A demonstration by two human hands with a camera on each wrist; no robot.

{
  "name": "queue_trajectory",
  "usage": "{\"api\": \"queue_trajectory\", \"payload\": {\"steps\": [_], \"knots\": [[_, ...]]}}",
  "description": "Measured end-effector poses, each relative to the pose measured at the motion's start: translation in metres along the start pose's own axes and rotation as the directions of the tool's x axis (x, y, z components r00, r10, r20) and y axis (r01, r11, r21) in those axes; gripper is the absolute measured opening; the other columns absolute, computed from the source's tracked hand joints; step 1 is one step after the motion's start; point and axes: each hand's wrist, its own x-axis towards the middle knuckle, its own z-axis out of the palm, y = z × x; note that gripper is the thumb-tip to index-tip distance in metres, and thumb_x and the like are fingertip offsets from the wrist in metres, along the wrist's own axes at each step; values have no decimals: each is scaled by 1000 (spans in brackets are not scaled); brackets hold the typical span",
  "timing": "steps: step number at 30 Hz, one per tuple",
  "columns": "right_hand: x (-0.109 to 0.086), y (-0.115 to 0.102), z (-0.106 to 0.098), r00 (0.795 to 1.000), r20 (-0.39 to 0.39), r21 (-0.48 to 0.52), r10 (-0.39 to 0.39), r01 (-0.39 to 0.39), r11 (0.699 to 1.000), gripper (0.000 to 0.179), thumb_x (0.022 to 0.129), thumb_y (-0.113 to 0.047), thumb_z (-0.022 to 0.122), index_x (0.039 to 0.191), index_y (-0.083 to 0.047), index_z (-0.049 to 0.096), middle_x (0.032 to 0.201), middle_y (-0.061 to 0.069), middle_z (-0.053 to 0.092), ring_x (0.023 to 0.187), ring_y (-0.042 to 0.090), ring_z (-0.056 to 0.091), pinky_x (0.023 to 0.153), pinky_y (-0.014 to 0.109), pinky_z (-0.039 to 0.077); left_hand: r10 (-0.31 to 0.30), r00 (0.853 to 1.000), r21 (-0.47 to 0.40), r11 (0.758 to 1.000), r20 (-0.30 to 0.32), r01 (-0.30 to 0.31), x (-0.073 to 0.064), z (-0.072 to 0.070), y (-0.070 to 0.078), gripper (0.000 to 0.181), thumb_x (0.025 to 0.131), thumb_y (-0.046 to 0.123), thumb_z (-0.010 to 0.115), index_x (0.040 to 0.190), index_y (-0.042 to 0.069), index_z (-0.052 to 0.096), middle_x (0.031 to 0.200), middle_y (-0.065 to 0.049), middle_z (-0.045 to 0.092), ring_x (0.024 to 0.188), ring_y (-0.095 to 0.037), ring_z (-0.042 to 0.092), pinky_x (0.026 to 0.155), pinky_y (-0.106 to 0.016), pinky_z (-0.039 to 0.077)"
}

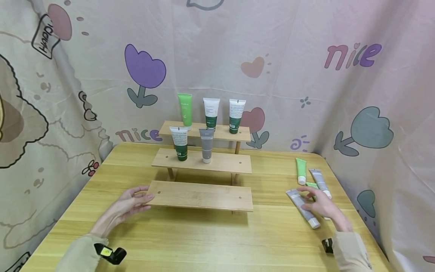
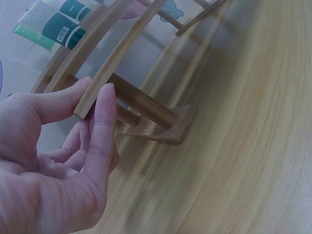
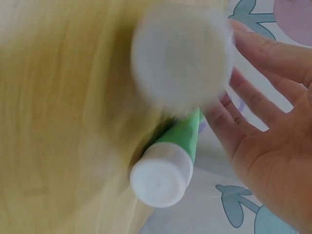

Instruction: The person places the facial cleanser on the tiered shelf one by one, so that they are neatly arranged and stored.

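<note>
My left hand [image 1: 127,206] holds the left end of the lowest board of the wooden tiered stand [image 1: 200,194]; in the left wrist view, thumb and fingers [image 2: 100,131] pinch the board's edge. Over at the right, my right hand [image 1: 319,206] is spread above a grey tube [image 1: 304,209] lying on the table. Its thumb overlaps the tube's middle in the head view, and the other fingers reach toward the tube's flat end. Close up in the right wrist view, a blurred white cap [image 3: 183,56] hides the fingertips; below it lies a green tube [image 3: 180,134].
On the top board stand a green tube [image 1: 185,109] and two white-and-green tubes [image 1: 211,113]. The middle board bears another white-and-green tube [image 1: 180,143] and a grey tube [image 1: 206,145]. Beyond my right hand lie a green tube [image 1: 301,170] and a grey tube [image 1: 319,181]. Printed curtains [image 1: 282,94] surround the table.
</note>
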Motion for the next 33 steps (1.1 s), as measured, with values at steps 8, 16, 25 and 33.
{"api": "queue_trajectory", "payload": {"steps": [8,16,25,33], "knots": [[3,4,0,999,49,68,8,-11,998,60,75,3,82,127,16,56,108,30,67,81,14,62,66,20,54,-16,1000,11,1000,-4,16,0,1,1,83,101,14,62,155,-13,5,116,-3,54,95,-6,65,87,-23,63],[2,5,-4,981,169,79,96,-110,991,49,80,-5,81,118,17,60,91,16,69,76,9,59,62,18,50,0,1000,-20,1000,2,0,1,2,1,77,101,10,60,153,-14,7,108,0,55,90,-6,62,87,-23,63],[3,7,-2,973,201,52,118,-131,990,38,81,-12,82,108,11,68,88,8,67,74,6,53,61,17,47,-6,1000,-23,1000,11,6,0,2,1,81,101,11,61,154,-14,5,110,0,57,92,-6,64,88,-23,63],[2,7,-3,966,243,106,88,-117,988,37,84,-12,80,109,13,68,88,8,67,73,3,51,60,16,46,-22,1000,-22,1000,-4,22,1,2,3,81,101,13,62,155,-12,7,110,-1,55,92,-6,63,88,-23,63]]}}
